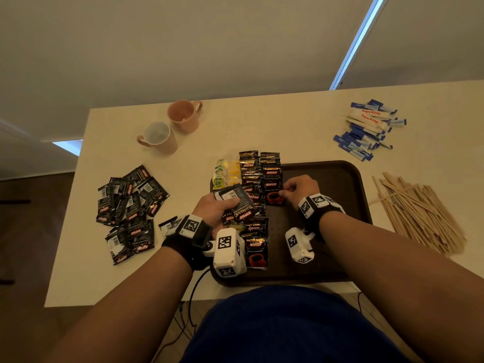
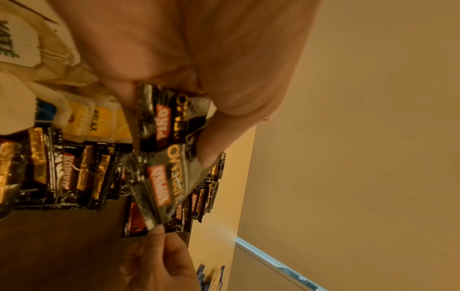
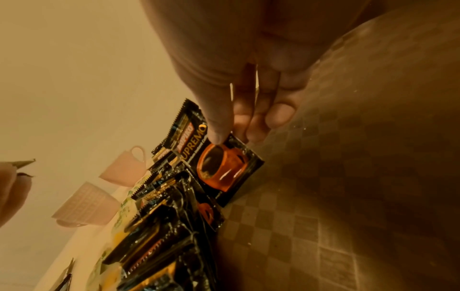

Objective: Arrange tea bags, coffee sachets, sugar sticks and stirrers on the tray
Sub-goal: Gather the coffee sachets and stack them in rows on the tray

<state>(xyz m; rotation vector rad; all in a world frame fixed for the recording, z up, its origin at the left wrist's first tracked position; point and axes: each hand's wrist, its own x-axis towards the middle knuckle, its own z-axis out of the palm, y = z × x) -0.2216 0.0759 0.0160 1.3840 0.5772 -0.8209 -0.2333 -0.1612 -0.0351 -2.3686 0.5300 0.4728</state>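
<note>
The left hand (image 1: 218, 208) is raised a little over the left part of the brown tray (image 1: 351, 176), fingers curled around a small bundle of coffee sachets (image 1: 237, 203). The right hand (image 1: 301, 191) lies low on the tray, knuckles up, thumb and fingers pinching the edge of one sachet (image 3: 225, 167) in the right row of sachets.

The brown tray (image 1: 348, 184) has bare floor across its right half, open to a hand from the right and near sides. Its left half is blocked by rows of coffee sachets (image 1: 271, 176) and tea bags (image 1: 225, 172). Stirrers (image 1: 419, 218) crowd the table just right of the tray.
</note>
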